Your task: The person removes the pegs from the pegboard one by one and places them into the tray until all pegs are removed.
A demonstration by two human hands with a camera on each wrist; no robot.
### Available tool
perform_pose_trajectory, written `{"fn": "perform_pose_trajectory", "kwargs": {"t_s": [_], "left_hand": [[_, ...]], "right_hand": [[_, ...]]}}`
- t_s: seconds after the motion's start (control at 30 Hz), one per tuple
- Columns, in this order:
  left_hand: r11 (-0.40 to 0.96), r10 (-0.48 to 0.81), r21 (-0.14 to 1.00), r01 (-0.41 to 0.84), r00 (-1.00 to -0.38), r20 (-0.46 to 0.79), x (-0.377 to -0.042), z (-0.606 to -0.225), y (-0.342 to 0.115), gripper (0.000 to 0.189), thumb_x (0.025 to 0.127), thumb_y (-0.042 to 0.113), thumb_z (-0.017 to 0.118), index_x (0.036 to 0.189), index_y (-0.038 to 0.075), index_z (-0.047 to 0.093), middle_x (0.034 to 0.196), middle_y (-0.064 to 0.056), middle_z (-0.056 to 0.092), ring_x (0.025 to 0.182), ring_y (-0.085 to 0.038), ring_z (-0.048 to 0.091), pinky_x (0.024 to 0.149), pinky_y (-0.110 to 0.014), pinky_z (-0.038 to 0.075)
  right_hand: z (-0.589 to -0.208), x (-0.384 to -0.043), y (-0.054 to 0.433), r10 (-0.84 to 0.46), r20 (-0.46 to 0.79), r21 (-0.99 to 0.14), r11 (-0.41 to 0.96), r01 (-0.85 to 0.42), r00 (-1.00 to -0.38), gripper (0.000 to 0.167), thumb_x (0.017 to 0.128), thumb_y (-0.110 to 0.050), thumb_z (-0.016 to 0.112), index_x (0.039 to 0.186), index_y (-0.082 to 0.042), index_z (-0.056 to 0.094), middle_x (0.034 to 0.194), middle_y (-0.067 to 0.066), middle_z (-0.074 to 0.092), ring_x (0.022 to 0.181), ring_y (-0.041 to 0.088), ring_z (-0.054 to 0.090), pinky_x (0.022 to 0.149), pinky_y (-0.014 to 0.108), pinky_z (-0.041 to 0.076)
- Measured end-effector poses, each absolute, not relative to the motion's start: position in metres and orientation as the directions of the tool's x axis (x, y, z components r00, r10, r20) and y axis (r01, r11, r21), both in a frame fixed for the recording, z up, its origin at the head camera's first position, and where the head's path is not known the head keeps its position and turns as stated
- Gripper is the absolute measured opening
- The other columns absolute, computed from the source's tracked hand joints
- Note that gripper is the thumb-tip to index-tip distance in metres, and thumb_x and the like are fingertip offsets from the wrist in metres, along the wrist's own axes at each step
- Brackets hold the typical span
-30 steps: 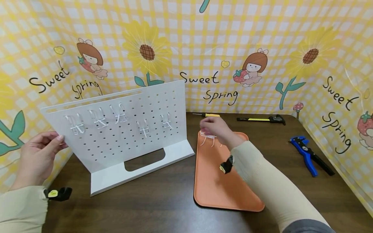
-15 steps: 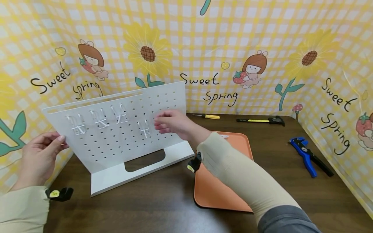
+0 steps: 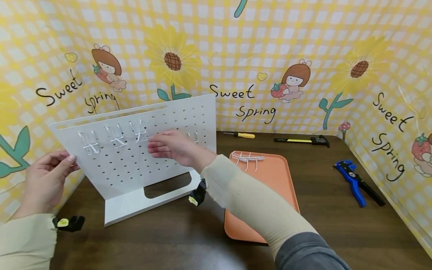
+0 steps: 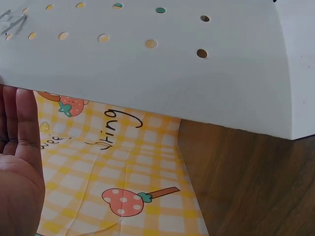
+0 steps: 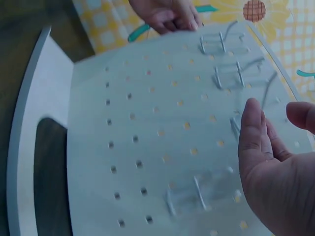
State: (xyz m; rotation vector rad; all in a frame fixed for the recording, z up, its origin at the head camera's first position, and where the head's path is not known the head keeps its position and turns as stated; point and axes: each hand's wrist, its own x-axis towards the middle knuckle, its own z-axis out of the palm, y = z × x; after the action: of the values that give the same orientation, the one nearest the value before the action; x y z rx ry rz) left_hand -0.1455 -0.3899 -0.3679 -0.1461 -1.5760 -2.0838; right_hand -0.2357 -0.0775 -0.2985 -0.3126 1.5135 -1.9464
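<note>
A white pegboard point(image 3: 135, 161) stands tilted on its base at the left of the table, with several white wire hooks point(image 3: 116, 137) hanging from its holes. At its left edge, my left hand point(image 3: 47, 180) pinches the board between thumb and fingers. My right hand point(image 3: 173, 148) is in front of the middle of the board, fingers extended, right beside the third hook point(image 3: 140, 133) from the left. In the right wrist view the thumb stands apart from the fingers, and that hook point(image 5: 235, 129) is partly hidden behind them. Another hook point(image 5: 197, 191) hangs lower on the board.
An orange tray point(image 3: 263, 187) lies right of the board, with a bunch of white wire hooks point(image 3: 248, 159) at its far end. Behind are a yellow screwdriver point(image 3: 244, 135) and a black caliper point(image 3: 302, 140). A blue wire stripper point(image 3: 354, 182) lies at the right.
My right hand has moved left from the hooks on the tray, across the board, to beside the third hook. My left hand keeps its place on the board's edge.
</note>
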Motion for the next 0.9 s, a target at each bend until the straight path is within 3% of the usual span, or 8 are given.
{"fn": "perform_pose_trajectory", "kwargs": {"t_s": [0.17, 0.37, 0.5, 0.63, 0.8, 0.9], "left_hand": [[-0.191, -0.333, 0.873, 0.449, -0.866, 0.373, -0.146, -0.367, -0.391, 0.009, 0.095, -0.012, 0.065, 0.099, -0.006, 0.07, 0.093, -0.007, 0.065, 0.076, -0.014, 0.065, 0.071, -0.017, 0.059], [-0.243, -0.318, 0.854, 0.46, -0.87, 0.378, -0.145, -0.366, -0.391, 0.013, 0.095, -0.017, 0.061, 0.099, -0.008, 0.07, 0.093, -0.009, 0.066, 0.077, -0.015, 0.066, 0.071, -0.019, 0.06], [-0.267, -0.306, 0.841, 0.47, -0.869, 0.388, -0.145, -0.366, -0.391, 0.012, 0.095, -0.017, 0.06, 0.099, -0.01, 0.069, 0.092, -0.009, 0.066, 0.077, -0.015, 0.066, 0.07, -0.021, 0.06], [-0.268, -0.307, 0.837, 0.476, -0.866, 0.394, -0.145, -0.366, -0.39, 0.013, 0.095, -0.018, 0.06, 0.099, -0.01, 0.069, 0.091, -0.01, 0.066, 0.076, -0.015, 0.066, 0.07, -0.021, 0.06], [-0.259, -0.309, 0.839, 0.478, -0.864, 0.397, -0.145, -0.366, -0.39, 0.014, 0.095, -0.018, 0.059, 0.099, -0.01, 0.07, 0.092, -0.009, 0.066, 0.077, -0.015, 0.066, 0.07, -0.021, 0.06], [-0.253, -0.306, 0.844, 0.473, -0.867, 0.394, -0.145, -0.365, -0.39, 0.013, 0.095, -0.018, 0.06, 0.099, -0.01, 0.07, 0.092, -0.009, 0.066, 0.077, -0.015, 0.066, 0.07, -0.021, 0.06]], "right_hand": [[-0.301, -0.23, -0.096, -0.604, -0.209, -0.9, -0.188, 0.393, -0.769, 0.012, 0.104, -0.006, 0.061, 0.105, 0.004, 0.069, 0.088, 0.01, 0.07, 0.079, 0.018, 0.068, 0.086, 0.031, 0.061], [-0.305, -0.228, -0.107, -0.614, -0.226, -0.843, -0.266, 0.468, -0.756, 0.016, 0.106, -0.007, 0.058, 0.093, -0.003, 0.068, 0.084, 0.007, 0.069, 0.075, 0.013, 0.066, 0.068, 0.019, 0.057], [-0.307, -0.228, -0.109, -0.627, -0.233, -0.814, -0.292, 0.502, -0.743, 0.02, 0.106, -0.007, 0.057, 0.089, -0.005, 0.067, 0.083, 0.005, 0.068, 0.074, 0.011, 0.064, 0.065, 0.018, 0.056], [-0.307, -0.226, -0.111, -0.625, -0.211, -0.821, -0.304, 0.483, -0.752, 0.017, 0.106, -0.005, 0.058, 0.095, -0.001, 0.07, 0.083, 0.005, 0.068, 0.074, 0.011, 0.064, 0.066, 0.017, 0.057], [-0.305, -0.222, -0.11, -0.625, -0.204, -0.831, -0.297, 0.47, -0.754, 0.019, 0.105, -0.002, 0.058, 0.116, 0.011, 0.066, 0.082, 0.006, 0.068, 0.072, 0.011, 0.063, 0.065, 0.017, 0.056], [-0.301, -0.219, -0.105, -0.634, -0.201, -0.835, -0.288, 0.469, -0.747, 0.019, 0.104, 0.0, 0.059, 0.118, 0.012, 0.065, 0.081, 0.007, 0.068, 0.07, 0.011, 0.063, 0.064, 0.017, 0.056]]}}
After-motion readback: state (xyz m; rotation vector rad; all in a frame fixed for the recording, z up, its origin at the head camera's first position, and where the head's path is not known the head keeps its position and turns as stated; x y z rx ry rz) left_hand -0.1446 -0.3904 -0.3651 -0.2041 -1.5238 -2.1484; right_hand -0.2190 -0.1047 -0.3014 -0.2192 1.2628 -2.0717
